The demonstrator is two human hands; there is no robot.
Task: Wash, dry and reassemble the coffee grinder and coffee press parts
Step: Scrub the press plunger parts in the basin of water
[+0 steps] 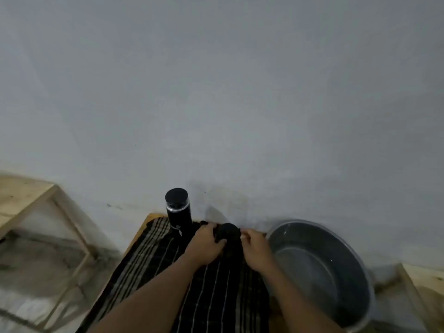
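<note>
Dead centre, at the far end of the table (151, 216): a dark round part (231, 230), bundled in a fold of the striped cloth (153, 251). Too dark and too wrapped to say which piece of the set. Clamped from the near left by the left hand (206, 246), fingers curled over the top, thumb tucked in against the side. Pinched at the right edge by the right hand (257, 248), fingertips closed on the cloth right against the part. Both forearms reaching in from the bottom of the view, over the cloth.

Just beyond the left hand, upright on the cloth: a black cylinder (179, 212) with a flat black cap and a bright ring beneath, close against the grey wall (216, 92). Spread over nearly the whole table top, that cloth, dark with pale stripes.

Off to the right, just beside the right hand, a round metal basin (341, 263), possibly with water inside, hard to tell in this light. Further out, pale wooden frames: one (28, 195) well off to the left, another (420, 280) at the right edge, past the basin.
</note>
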